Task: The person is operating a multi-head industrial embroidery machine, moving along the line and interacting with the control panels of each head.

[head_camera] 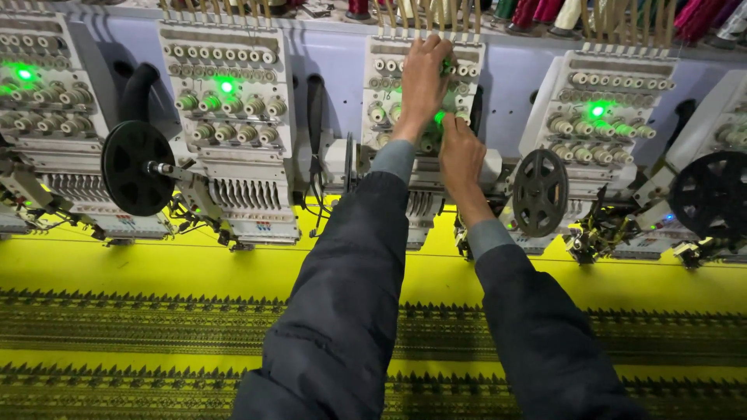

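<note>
At centre of the machine row, head view: embroidery head, white housing carrying rows of cream tension knobs and a green lamp, with the yellow fabric stretched below it.

Left hand: laid flat over the upper knob rows, fingers bent toward the top edge of the housing; what the fingertips pinch, if anything, cannot be told.

Right hand: closed low on the same head, knuckles outward, just beside the lamp; its grip is hidden.

Handling, judged: knobs small, hard, ridged, fixed to the housing, best turned between thumb and forefinger at the rim; any thread running through them would be thin, slack and easily snapped.

Hidden or unclear: thread paths too fine to see; needle area behind the forearms; thread cones cut off at the top edge; neighbouring heads and black reels only partly in frame.
</note>
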